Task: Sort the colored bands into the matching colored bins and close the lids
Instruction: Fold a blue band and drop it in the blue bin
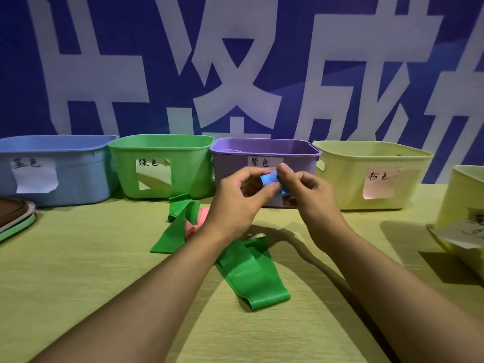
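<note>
**Blue band held in both hands, in front of purple bin**

A small bunched blue elastic band (269, 178) is pinched between both hands — left hand (235, 203) and right hand (306, 195), fingers curled round it — held above the table (78, 284), in front of the purple plastic bin (264, 150). Four open bins are lined up along the back: light blue plastic bin (60, 163), green plastic bin (162, 158), purple, pale yellow plastic bin (372, 166); each is paper-labelled. Two flat green elastic bands (251, 273) and a pink elastic band (199, 221) are left on the table below the hands. Stacked lids (15, 218) are seen at the left edge.
</note>
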The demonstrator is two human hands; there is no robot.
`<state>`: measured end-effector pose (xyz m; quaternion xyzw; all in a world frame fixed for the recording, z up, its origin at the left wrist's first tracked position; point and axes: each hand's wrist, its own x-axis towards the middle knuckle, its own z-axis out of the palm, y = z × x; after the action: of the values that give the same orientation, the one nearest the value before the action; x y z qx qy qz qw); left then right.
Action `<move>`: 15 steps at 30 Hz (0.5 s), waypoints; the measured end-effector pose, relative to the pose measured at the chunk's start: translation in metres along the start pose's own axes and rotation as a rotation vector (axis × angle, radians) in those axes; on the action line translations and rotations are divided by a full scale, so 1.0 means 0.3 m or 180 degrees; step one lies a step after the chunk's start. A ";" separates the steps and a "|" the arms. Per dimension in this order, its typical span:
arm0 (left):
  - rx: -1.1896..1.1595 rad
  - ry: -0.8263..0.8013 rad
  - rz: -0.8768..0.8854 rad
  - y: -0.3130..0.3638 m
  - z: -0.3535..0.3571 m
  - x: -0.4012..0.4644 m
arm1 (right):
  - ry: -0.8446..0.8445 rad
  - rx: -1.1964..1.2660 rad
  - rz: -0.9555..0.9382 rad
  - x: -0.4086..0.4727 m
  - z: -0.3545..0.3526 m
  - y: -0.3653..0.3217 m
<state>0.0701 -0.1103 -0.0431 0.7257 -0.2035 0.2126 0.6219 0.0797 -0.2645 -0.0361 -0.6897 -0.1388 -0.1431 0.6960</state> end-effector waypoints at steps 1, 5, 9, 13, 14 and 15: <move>0.0015 0.0024 0.0003 -0.002 -0.001 0.002 | 0.0012 -0.0023 0.0025 0.001 0.002 0.001; 0.0179 0.0053 -0.0002 -0.016 -0.001 0.007 | -0.0127 0.0109 0.0127 -0.002 0.006 0.006; 0.0219 0.0040 -0.0055 -0.010 0.001 0.005 | -0.0398 0.0187 -0.0077 0.001 -0.008 0.013; 0.0193 0.0123 -0.0063 -0.003 -0.011 0.007 | -0.0579 0.0098 -0.0308 -0.011 -0.006 0.010; 0.0178 0.0121 -0.0071 -0.002 -0.011 0.007 | -0.0570 0.0070 -0.0332 -0.013 -0.005 0.011; 0.0165 0.0116 -0.0085 -0.001 -0.010 0.007 | -0.0560 0.0057 -0.0342 -0.013 -0.005 0.013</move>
<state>0.0718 -0.1073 -0.0418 0.7402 -0.1768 0.2227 0.6093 0.0776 -0.2659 -0.0411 -0.6850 -0.2374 -0.1179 0.6786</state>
